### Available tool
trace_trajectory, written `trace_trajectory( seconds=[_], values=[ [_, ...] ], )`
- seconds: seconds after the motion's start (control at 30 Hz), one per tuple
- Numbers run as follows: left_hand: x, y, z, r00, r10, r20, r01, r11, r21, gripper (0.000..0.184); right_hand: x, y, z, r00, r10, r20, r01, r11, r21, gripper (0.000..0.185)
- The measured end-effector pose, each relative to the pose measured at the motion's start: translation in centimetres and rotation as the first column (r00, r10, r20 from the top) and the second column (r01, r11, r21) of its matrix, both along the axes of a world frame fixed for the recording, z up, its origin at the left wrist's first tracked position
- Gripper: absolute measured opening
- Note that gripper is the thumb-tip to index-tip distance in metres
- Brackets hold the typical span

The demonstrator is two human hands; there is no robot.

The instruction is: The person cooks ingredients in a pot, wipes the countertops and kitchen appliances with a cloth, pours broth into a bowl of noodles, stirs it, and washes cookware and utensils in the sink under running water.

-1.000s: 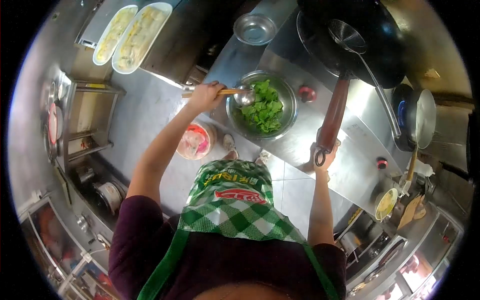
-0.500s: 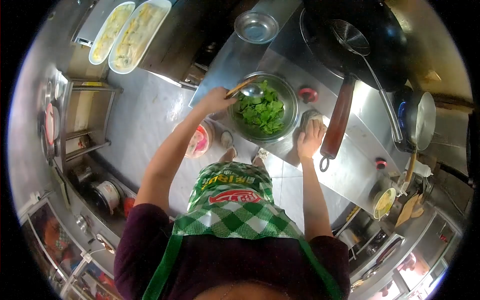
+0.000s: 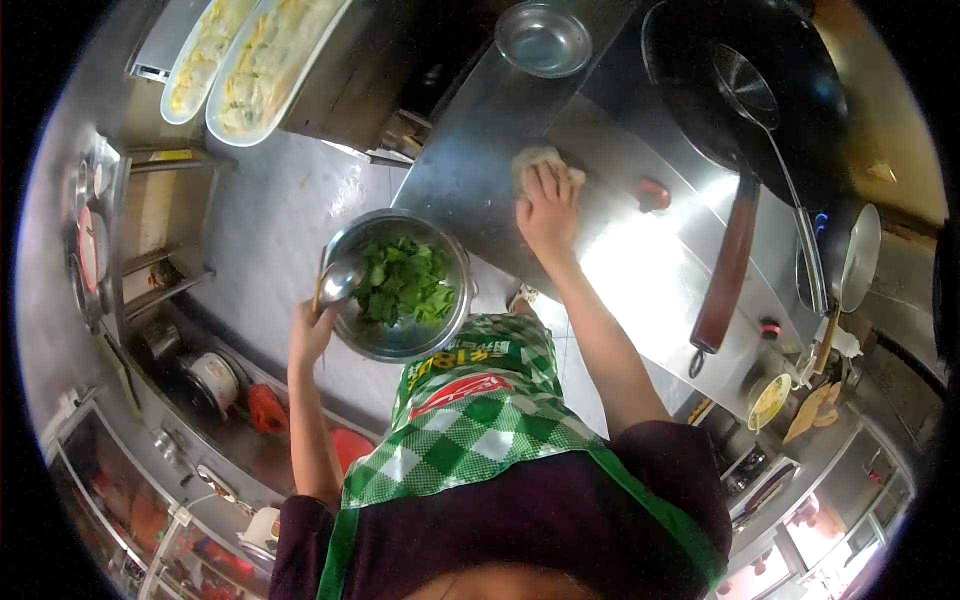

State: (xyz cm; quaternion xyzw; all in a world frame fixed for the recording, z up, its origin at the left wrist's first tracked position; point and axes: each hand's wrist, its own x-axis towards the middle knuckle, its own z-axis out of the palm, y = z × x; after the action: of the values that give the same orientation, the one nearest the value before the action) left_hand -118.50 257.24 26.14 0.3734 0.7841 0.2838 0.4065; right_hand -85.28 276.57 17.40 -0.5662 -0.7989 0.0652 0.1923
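My left hand is closed at the left rim of a metal bowl, which it holds up off the counter, over the floor. Chopped leafy greens lie in the bowl. A metal spoon rests inside near that hand, beside a thin wooden stick or handle whose kind I cannot make out. My right hand presses a pale, crumpled cloth onto the steel counter, with the fingers over it.
A shallow metal bowl stands at the counter's far end. To the right are a dark wok with a wooden handle, a wire strainer, a pan by a blue flame and red knobs. White trays stand upper left.
The bowl of greens has left the counter and moved left and toward me with my left hand. My right hand has slid the cloth left and farther away across the counter.
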Motion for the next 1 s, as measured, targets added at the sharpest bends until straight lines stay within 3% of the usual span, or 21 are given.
trace_trajectory(
  seconds=[0.1, 0.23, 0.33, 0.4, 0.47, 0.53, 0.6, 0.63, 0.73, 0.77, 0.8, 0.83, 0.87, 0.93, 1.0],
  values=[
    [-2.0, -2.4, 0.9, 0.997, 0.075, -0.035, -0.079, 0.987, -0.143, 0.018, -4.6, 3.0, -0.8, 0.997, 0.077, -0.029, -0.076, 0.996, 0.046, 0.039],
    [-2.9, -3.2, 3.0, 0.979, 0.204, -0.009, -0.202, 0.961, -0.186, 0.015, -9.4, 6.1, -2.3, 0.99, 0.136, -0.036, -0.131, 0.986, 0.107, 0.039],
    [-4.1, -3.7, 3.3, 0.982, 0.177, -0.063, -0.187, 0.961, -0.202, 0.015, -12.4, 5.2, -2.4, 0.988, 0.104, -0.11, -0.116, 0.987, -0.108, 0.036],
    [-5.1, -4.4, 3.0, 0.984, 0.18, -0.015, -0.18, 0.98, -0.084, 0.017, -14.5, 3.0, -1.4, 0.97, 0.232, -0.071, -0.232, 0.973, 0.005, 0.032],
    [-5.7, -4.6, 3.6, 0.981, 0.186, -0.057, -0.191, 0.977, -0.098, 0.017, -16.9, -0.1, -1.0, 0.937, 0.306, -0.168, -0.326, 0.939, -0.106, 0.027],
    [-4.9, -3.9, 5.4, 0.971, 0.218, -0.096, -0.227, 0.969, -0.095, 0.018, -18.3, -2.9, -2.3, 0.909, 0.378, -0.174, -0.373, 0.926, 0.061, 0.024],
    [-5.2, -3.8, 6.4, 0.979, 0.165, -0.116, -0.177, 0.979, -0.097, 0.019, -18.0, -5.4, -2.3, 0.817, 0.401, -0.414, -0.463, 0.884, -0.059, 0.021],
    [-5.6, -4.1, 5.8, 0.987, 0.14, -0.075, -0.141, 0.99, -0.014, 0.021, -17.4, -6.2, -1.4, 0.8, 0.398, -0.45, -0.482, 0.872, -0.084, 0.022],
    [-5.5, -4.3, 6.0, 0.98, 0.177, -0.092, -0.184, 0.98, -0.071, 0.021, -13.5, -7.5, 0.5, 0.609, 0.116, -0.785, -0.537, 0.788, -0.3, 0.036],
    [-5.0, -4.0, 6.0, 0.977, 0.198, -0.078, -0.203, 0.977, -0.063, 0.019, -11.3, -7.3, 1.1, 0.511, -0.093, -0.854, -0.614, 0.656, -0.439, 0.042],
    [-4.4, -3.6, 5.9, 0.975, 0.214, -0.058, -0.216, 0.976, -0.036, 0.018, -8.3, -7.2, 1.7, 0.501, -0.403, -0.766, -0.604, 0.471, -0.643, 0.041],
    [-3.7, -3.2, 5.8, 0.972, 0.232, -0.038, -0.232, 0.973, -0.007, 0.017, -4.7, -7.0, 4.3, 0.412, -0.546, -0.729, -0.595, 0.445, -0.669, 0.038],
    [-3.3, -2.8, 5.6, 0.967, 0.254, -0.015, -0.254, 0.967, 0.024, 0.016, -0.7, -7.5, 4.8, 0.338, -0.614, -0.713, -0.557, 0.48, -0.678, 0.038],
    [-3.9, -2.6, 5.5, 0.984, 0.179, 0.0, -0.178, 0.983, -0.049, 0.014, 7.4, -8.4, 6.4, 0.327, -0.551, -0.768, -0.471, 0.609, -0.638, 0.05],
    [-5.7, -2.7, 4.4, 0.989, 0.131, 0.064, -0.12, 0.981, -0.156, 0.017, 13.4, -9.8, 7.3, 0.242, -0.569, -0.786, -0.206, 0.762, -0.614, 0.052]
  ],
)
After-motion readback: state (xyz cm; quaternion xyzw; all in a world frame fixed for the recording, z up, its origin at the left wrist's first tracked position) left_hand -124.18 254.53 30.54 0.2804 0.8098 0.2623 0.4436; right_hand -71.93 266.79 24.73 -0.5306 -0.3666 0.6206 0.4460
